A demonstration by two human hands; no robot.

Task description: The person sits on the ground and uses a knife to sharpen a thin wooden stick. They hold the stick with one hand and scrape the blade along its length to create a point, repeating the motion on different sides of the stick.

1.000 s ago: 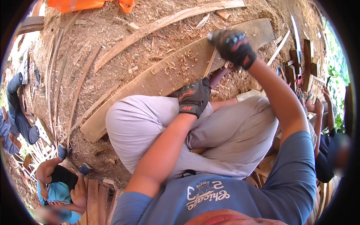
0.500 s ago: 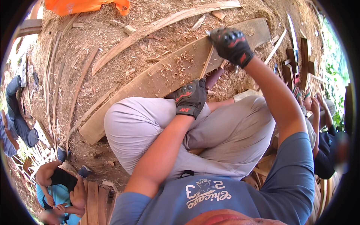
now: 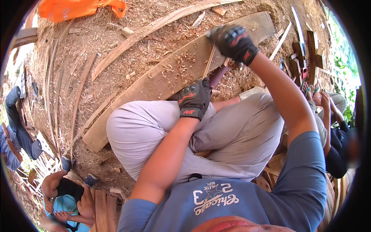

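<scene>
1. Head view: the person's right arm reaches forward, bent at the elbow, the right hand [image 3: 234,43] knuckles-up over the wooden board [image 3: 154,80]. Its fingers are curled tight; what they grip cannot be told.
2. Same view: the left hand [image 3: 194,99] rests low by the knee, fingers closed around the near end of the thin wooden strip [image 3: 209,62], which slants across the board toward the right hand.

Two black gloves [image 3: 232,40] were in view, with one thin wooden stick [image 3: 209,62], one wide board [image 3: 145,89], one long curved strip [image 3: 150,28] beyond that board and one orange bag [image 3: 73,10]. At least three other people [image 3: 67,204] showed; wood shavings [image 3: 186,59] were too many to count.
</scene>
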